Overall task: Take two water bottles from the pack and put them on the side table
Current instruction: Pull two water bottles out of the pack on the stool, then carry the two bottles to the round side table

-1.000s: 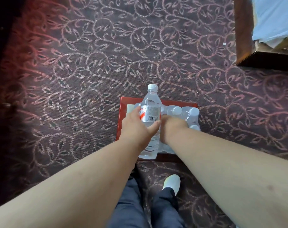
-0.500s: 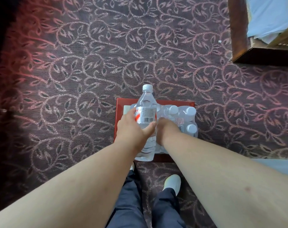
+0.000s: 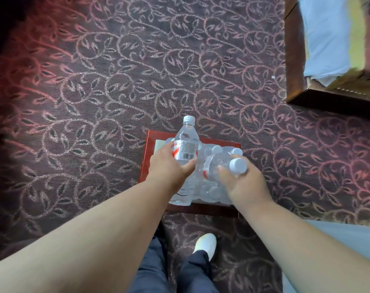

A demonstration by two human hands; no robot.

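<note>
A shrink-wrapped pack of clear water bottles point(image 3: 213, 190) sits on a low red tray point(image 3: 145, 157) on the carpet in front of me. My left hand point(image 3: 169, 169) grips one clear bottle with a white cap point(image 3: 186, 142), held above the pack with its barcode label facing me. My right hand point(image 3: 241, 182) holds a second bottle point(image 3: 220, 163) near its neck, tilted with its white cap pointing to the right, just above the pack.
Patterned dark red carpet point(image 3: 116, 81) surrounds the tray. A dark wooden piece of furniture point(image 3: 294, 60) with white cloth on it stands at the upper right. My legs and a white shoe point(image 3: 206, 244) are below the tray. A pale surface point(image 3: 349, 240) lies at the lower right.
My right hand has pulled a second bottle up out of the pack and turned it sideways. The left hand still holds its bottle in about the same place.
</note>
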